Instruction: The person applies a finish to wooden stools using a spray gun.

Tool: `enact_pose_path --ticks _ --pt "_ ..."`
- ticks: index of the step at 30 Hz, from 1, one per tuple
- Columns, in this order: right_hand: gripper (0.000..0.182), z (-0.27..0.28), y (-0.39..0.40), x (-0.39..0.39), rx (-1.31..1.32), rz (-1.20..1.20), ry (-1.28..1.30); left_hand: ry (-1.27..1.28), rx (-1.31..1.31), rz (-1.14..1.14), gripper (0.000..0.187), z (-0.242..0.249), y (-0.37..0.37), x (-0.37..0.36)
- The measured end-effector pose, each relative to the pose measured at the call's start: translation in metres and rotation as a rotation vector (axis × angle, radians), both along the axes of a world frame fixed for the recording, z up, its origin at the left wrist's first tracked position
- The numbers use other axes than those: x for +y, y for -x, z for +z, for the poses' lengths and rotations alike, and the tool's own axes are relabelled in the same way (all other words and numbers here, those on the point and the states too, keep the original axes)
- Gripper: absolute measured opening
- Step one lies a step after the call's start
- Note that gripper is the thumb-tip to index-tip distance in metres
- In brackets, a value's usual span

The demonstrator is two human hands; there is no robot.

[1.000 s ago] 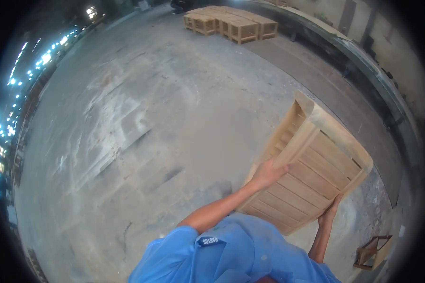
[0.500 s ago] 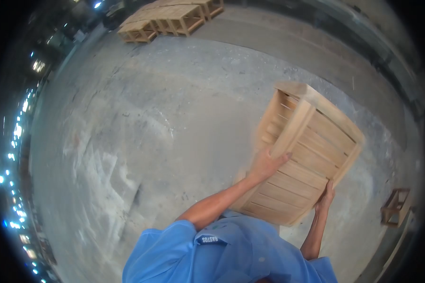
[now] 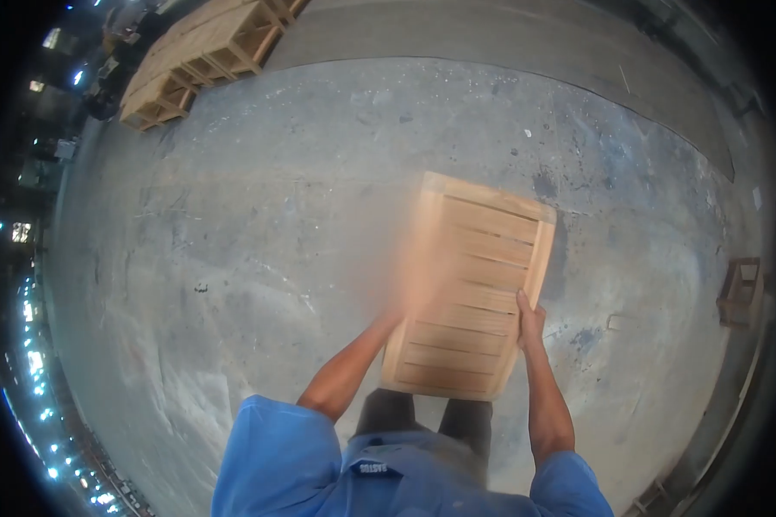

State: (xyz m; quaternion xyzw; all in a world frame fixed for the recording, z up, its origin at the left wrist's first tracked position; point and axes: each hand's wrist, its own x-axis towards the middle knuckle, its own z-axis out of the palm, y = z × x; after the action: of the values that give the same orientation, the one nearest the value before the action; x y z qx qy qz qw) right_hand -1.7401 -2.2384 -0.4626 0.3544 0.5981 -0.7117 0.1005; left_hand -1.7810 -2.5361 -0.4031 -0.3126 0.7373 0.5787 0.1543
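Our right hand (image 3: 532, 320) is gripping the pale rectangular slatted wooden panel (image 3: 478, 297) to its left; our left hand (image 3: 409, 297) is blurring, grip unclear.

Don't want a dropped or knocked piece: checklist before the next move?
1. Right hand on slatted wooden piece: ok, thumb over its edge.
2. Left hand grip: cannot tell, blurred.
3. Piece apart from grouped wooden units: ok, floor shows between.
4. Piece apart from small wooden frame at far right: ok.
5. Piece's underside undamaged: cannot tell, hidden.
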Motion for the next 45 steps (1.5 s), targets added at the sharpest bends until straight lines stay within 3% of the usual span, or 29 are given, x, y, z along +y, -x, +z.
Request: enact_pose_path --ticks 7,12,13,14,15,17,19,21,22,23,24,25,26,27,28,29,30,31,32,34,35,38,40,44,45 --pt "0.056 -0.106 0.076 -0.104 -0.120 0.207 0.009 0.068 -0.068 -0.061 0.067 -0.142 0.064 -0.120" --pt "0.053 -0.137 0.116 -0.159 -0.054 0.383 -0.127 0.107 -0.090 -0.083 0.074 -0.221 0.088 -0.176" --pt "0.051 -0.143 0.124 -0.170 -0.029 0.407 -0.195 0.152 -0.037 -0.096 0.068 -0.228 0.095 -0.187" --pt "0.049 -0.147 0.132 -0.176 -0.015 0.429 -0.108 0.189 0.012 -0.120 0.061 -0.237 0.099 -0.195" --pt "0.047 -0.152 0.133 -0.178 -0.011 0.435 -0.023 0.340 -0.098 -0.239 0.067 -0.257 0.103 -0.211" --pt "0.048 -0.157 0.121 -0.170 -0.011 0.398 0.011 0.234 0.049 -0.342 0.068 -0.246 0.111 -0.214" --pt "0.054 -0.170 0.075 -0.154 0.116 0.453 0.012 0.170 0.031 -0.328 0.066 -0.225 0.117 -0.210" --pt "0.063 -0.148 0.001 -0.129 0.142 0.505 -0.353 0.134 0.147 -0.283 0.069 -0.217 0.101 -0.214" --pt "0.068 -0.165 -0.055 -0.119 0.138 0.458 -0.607 0.166 0.232 -0.266 0.071 -0.226 0.092 -0.217" --pt "0.067 -0.161 -0.108 -0.103 -0.009 0.472 -0.678 0.460 0.363 -0.369 0.070 -0.250 0.079 -0.232" --pt "0.065 -0.103 -0.152 -0.072 -0.284 0.465 -0.260 0.627 0.354 -0.433 0.069 -0.213 0.057 -0.204" --pt "0.063 -0.083 -0.212 -0.056 -0.322 0.304 -0.304 0.626 0.350 -0.462 0.067 -0.205 0.034 -0.192" --pt "0.061 -0.065 -0.271 -0.039 -0.367 0.292 -0.494 0.707 0.482 -0.512 0.066 -0.199 0.005 -0.176" --pt "0.064 -0.050 -0.339 -0.027 -0.449 0.192 -0.551 0.703 0.411 -0.580 0.064 -0.183 -0.025 -0.153" --pt "0.066 -0.045 -0.408 -0.016 -0.566 0.028 -0.447 0.682 0.372 -0.632 0.063 -0.166 -0.058 -0.125" --pt "0.067 -0.047 -0.480 -0.011 -0.588 -0.027 -0.626 0.705 0.329 -0.830 0.060 -0.177 -0.084 -0.117" --pt "0.068 -0.026 -0.535 -0.002 -0.652 -0.138 -0.548 0.733 0.249 -0.952 0.060 -0.180 -0.112 -0.094" --pt "0.069 -0.004 -0.585 -0.003 -0.709 -0.254 -0.460 0.633 0.260 -1.059 0.059 -0.179 -0.146 -0.068" --pt "0.068 0.010 -0.626 -0.008 -0.709 -0.363 -0.451 0.264 0.067 -1.082 0.055 -0.226 -0.159 -0.062" --pt "0.066 0.029 -0.720 -0.017 -0.721 -0.576 -0.401 0.121 -0.090 -1.287 0.043 -0.172 -0.228 0.013" --pt "0.065 0.034 -0.763 -0.026 -0.686 -0.697 -0.337 0.048 -0.171 -1.383 0.037 -0.129 -0.263 0.059" --pt "0.063 0.046 -0.861 -0.056 -0.618 -0.975 -0.177 -0.090 -0.207 -1.487 0.032 -0.070 -0.348 0.175" --pt "0.062 0.058 -0.932 -0.066 -0.655 -1.079 -0.138 0.026 -0.124 -1.589 0.031 -0.006 -0.416 0.246" --pt "0.053 0.017 -1.038 -0.091 -0.714 -1.407 -0.081 0.065 -0.069 -1.654 0.029 -0.003 -0.493 0.347" --pt "0.051 0.031 -1.066 -0.101 -0.717 -1.500 -0.020 0.055 -0.091 -1.675 0.028 0.007 -0.513 0.364"
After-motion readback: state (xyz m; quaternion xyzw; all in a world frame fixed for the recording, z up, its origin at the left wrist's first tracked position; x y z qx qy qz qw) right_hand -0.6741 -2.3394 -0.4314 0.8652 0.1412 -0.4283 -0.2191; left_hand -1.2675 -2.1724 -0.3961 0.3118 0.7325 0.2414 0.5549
